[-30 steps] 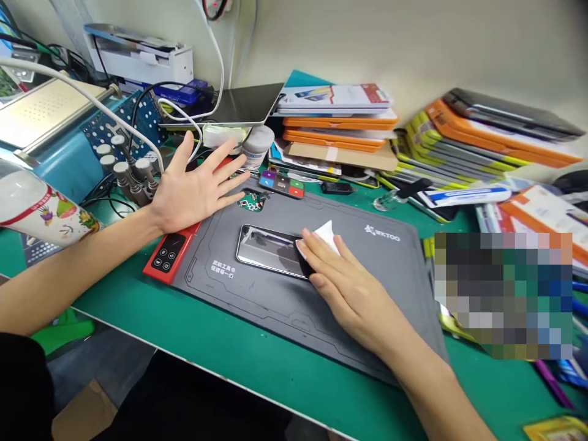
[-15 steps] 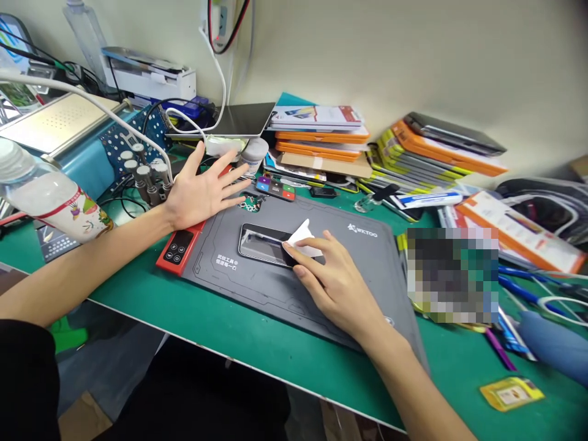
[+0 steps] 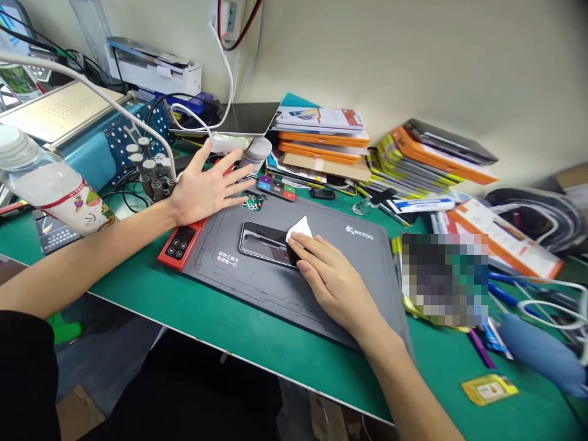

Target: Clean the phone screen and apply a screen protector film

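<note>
On the smooth gray mat (image 3: 367, 263), hiding one end of a glossy, round-cornered phone (image 3: 265, 243) under a peaked white wipe (image 3: 299, 228) and right hand (image 3: 337, 282), fingers together; cannot tell whether pinching. Over the mat's far left corner, spreading the left hand (image 3: 199, 191).

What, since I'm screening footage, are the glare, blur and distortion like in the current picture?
Head view: pale reflections cover part of the phone's screen; head view: the white-and-orange boxes at right look soft; head view: the bottle near the left edge seems stretched, probably lens distortion; head view: a pixelated patch hides what lies beside the grey mat.
</note>
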